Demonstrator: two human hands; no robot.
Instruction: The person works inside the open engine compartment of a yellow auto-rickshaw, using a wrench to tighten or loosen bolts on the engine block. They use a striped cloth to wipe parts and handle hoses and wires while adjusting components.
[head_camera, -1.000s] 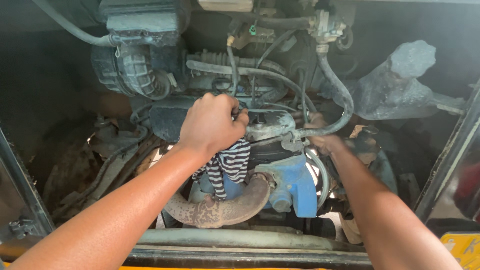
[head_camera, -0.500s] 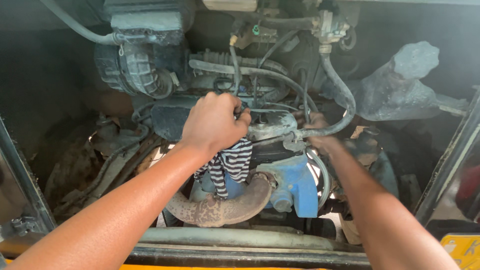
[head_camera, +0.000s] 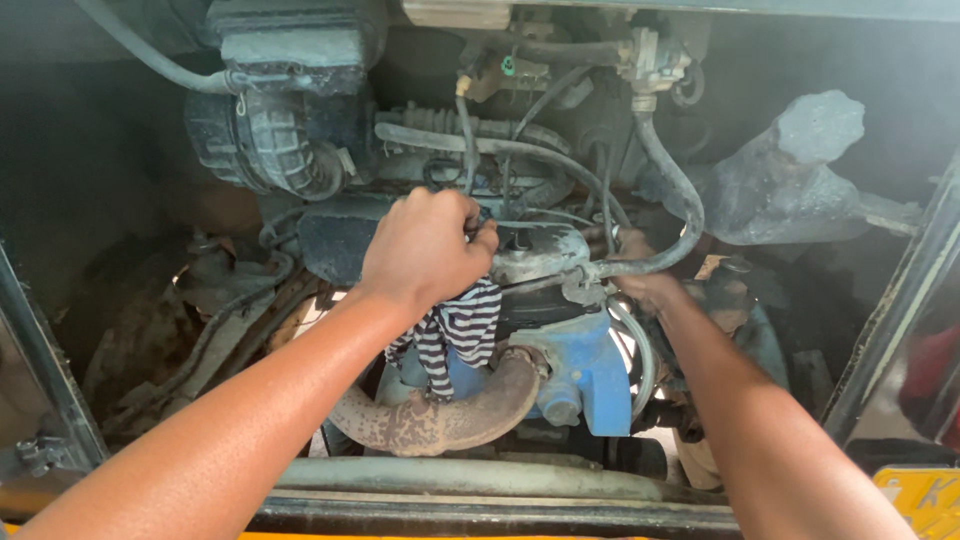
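The left hand (head_camera: 428, 248) is reaching into an open engine bay and is closing as a fist on a black-and-white striped rag (head_camera: 452, 338). The rag is hanging below the fist, draping over the blue engine block (head_camera: 585, 375) and touching the rusty curved exhaust pipe (head_camera: 440, 420) that is running beneath it.

The right hand (head_camera: 640, 275) is reaching deeper into the bay, just right of the grey metal cover (head_camera: 540, 250). A grey rubber hose (head_camera: 680, 195) is crossing in front of this hand and is hiding most of the fingers, so it cannot be told whether this hand is open or gripping anything.

Surrounding components:
- A ribbed black air-filter housing (head_camera: 265, 145) is sitting at upper left, with a grey hose (head_camera: 150, 60) leading into it.
- Several thin cables and hoses (head_camera: 520, 150) are running across the top of the engine, just behind the left fist.
- A grey crumpled plastic covering (head_camera: 790, 180) is lying at upper right, well apart from both hands.
- A dirty horizontal bar (head_camera: 480, 480) is lying along the near edge of the bay, below the exhaust pipe.
- Rusty metal parts (head_camera: 200, 330) are lying at lower left, beside the left forearm.

The engine bay itself is serving as the only enclosure; the engine, hoses and rag are all sitting inside it.
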